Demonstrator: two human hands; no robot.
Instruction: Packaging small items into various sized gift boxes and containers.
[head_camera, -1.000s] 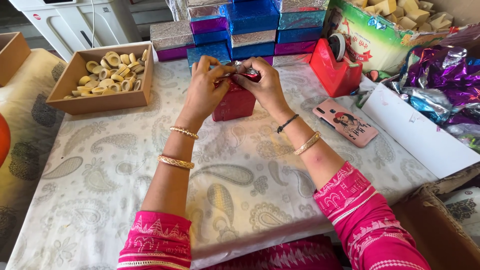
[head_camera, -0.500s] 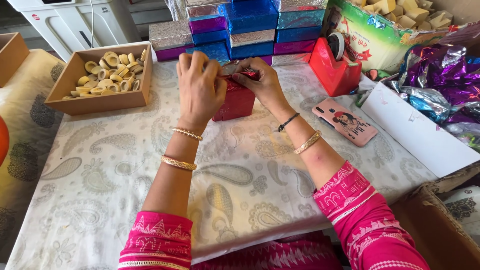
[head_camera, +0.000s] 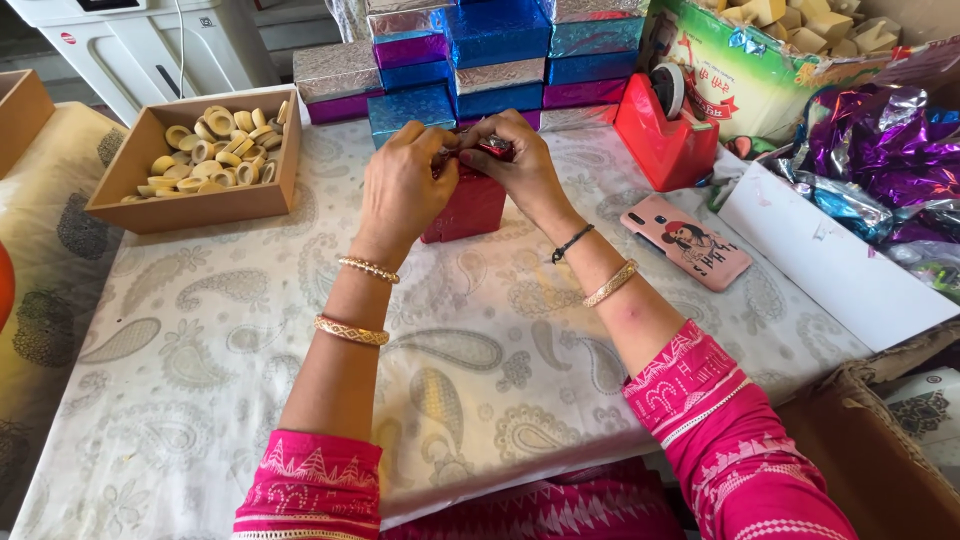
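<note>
Wrapping a small red foil box (head_camera: 468, 208), upper centre of the frame, on a paisley-printed tabletop (head_camera: 230, 340). Left hand (head_camera: 405, 190) pressed against the left face and top edge of the box, fingers curled down and closed on the foil at the top. Right hand (head_camera: 520, 165) meeting it from the right, fingers pinched shut on the same top seam, fingertips of both hands touching or nearly so.

Judging by the look: sides of the box already covered in red foil and lying smooth, the top fold being gathered and pressed, not yet clearly sealed. No tape visible on the seam; too small to tell for certain. Red tape dispenser (head_camera: 668, 130) standing just to the right, untouched, apart from both hands.

Behind the box, a stack of finished boxes (head_camera: 470, 50) in blue, purple and silver foil along the upper edge, suggesting one of many. Loose crumpled foil sheets (head_camera: 880, 150) at upper right, wooden tray of pale rings (head_camera: 205, 155) at upper left, pink phone (head_camera: 686, 242) lying flat right of centre.
</note>
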